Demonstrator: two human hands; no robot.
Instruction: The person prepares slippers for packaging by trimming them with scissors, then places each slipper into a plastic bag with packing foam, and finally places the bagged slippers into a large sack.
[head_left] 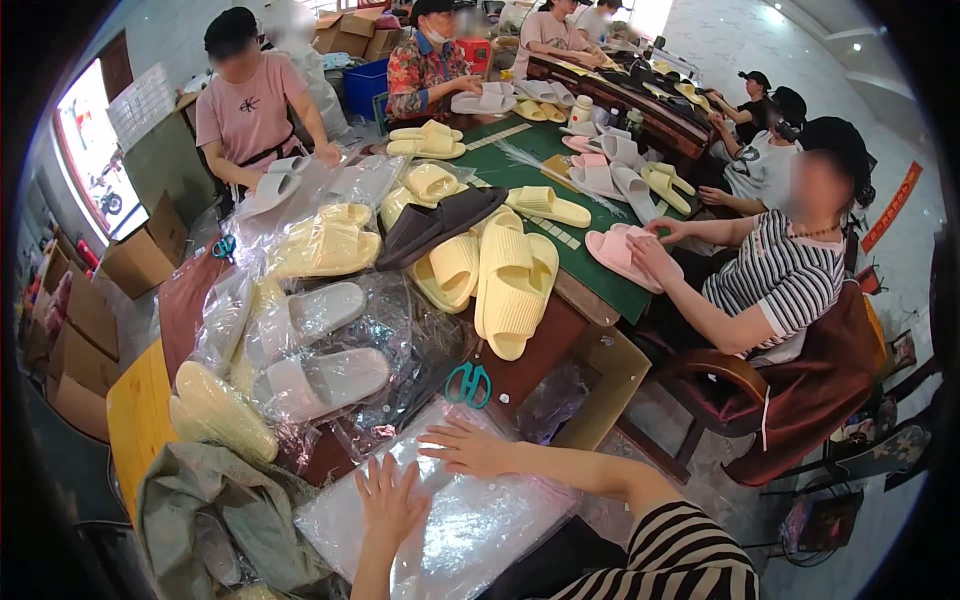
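A stack of clear plastic bags lies in front of me at the table's near edge. My left hand rests on it, fingers spread and pointing away from me. My right hand reaches across from the right, flat on the far part of the stack, its fingers apart and pointing left. Just beyond it lie teal-handled scissors. To the left, grey slippers sit in clear plastic, beside bagged yellow slippers. Farther off, unbagged yellow slippers and a dark slipper are heaped together.
A green mat carries more slippers. At right, a person in a striped shirt handles a pink slipper; at far left, another holds a white slipper. Grey-green cloth lies at lower left. Cardboard boxes stand along the left.
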